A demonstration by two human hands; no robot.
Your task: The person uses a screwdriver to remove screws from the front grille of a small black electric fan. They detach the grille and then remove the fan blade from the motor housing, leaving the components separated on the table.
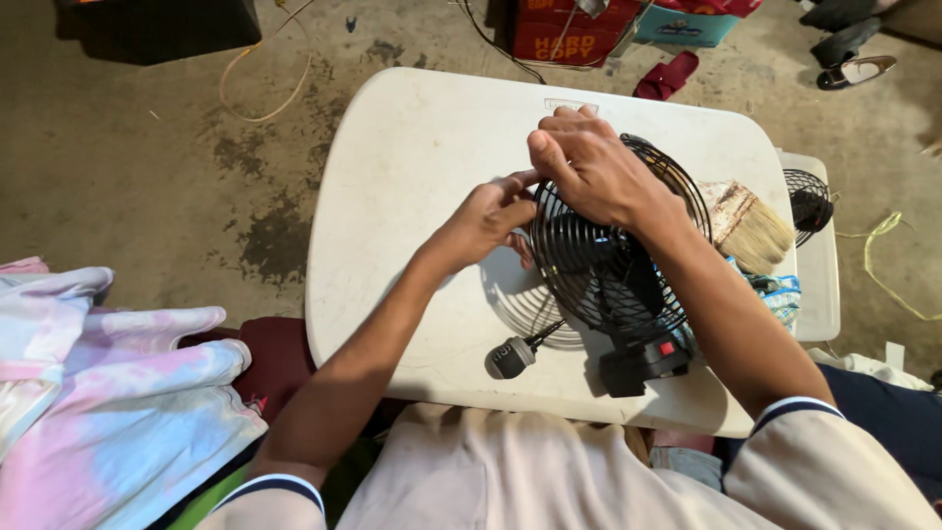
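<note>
A small black fan (608, 275) with a round wire cage stands on a white plastic table (412, 157). Its black base with a red switch (646, 361) faces me. My right hand (589, 167) lies over the top of the cage, fingers curled around the upper rim. My left hand (486, 221) pinches the cage's left edge. A black cord with a grey plug (508, 357) trails from the fan toward the table's near edge.
A wide paintbrush (751, 228) and a crumpled cloth (775, 292) lie right of the fan. A second wire grille (810, 201) sits on a smaller white surface beyond. Pastel tie-dye fabric (108, 393) lies at left. Cardboard boxes (569, 34), shoes and loose cords dot the concrete floor.
</note>
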